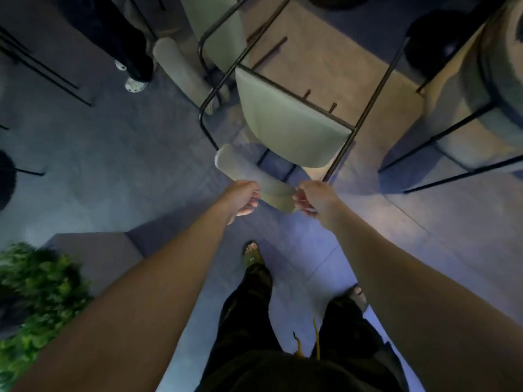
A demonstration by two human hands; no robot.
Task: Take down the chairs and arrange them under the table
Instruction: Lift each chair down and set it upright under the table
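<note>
Dim bluish floor (113,154), leafy plant (36,290) at left

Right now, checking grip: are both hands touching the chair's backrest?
Touching. Head view shows left hand and right hand gripping the backrest.

My arms are bare from the elbows down, with no sleeves, watch or rings showing on my left hand (243,198) or right hand (310,200). I wear loose black trousers (249,304) with a yellow drawstring (315,338) hanging at the waist. On my feet are dark olive open-toed sandals (252,257), toes uncovered.
</note>
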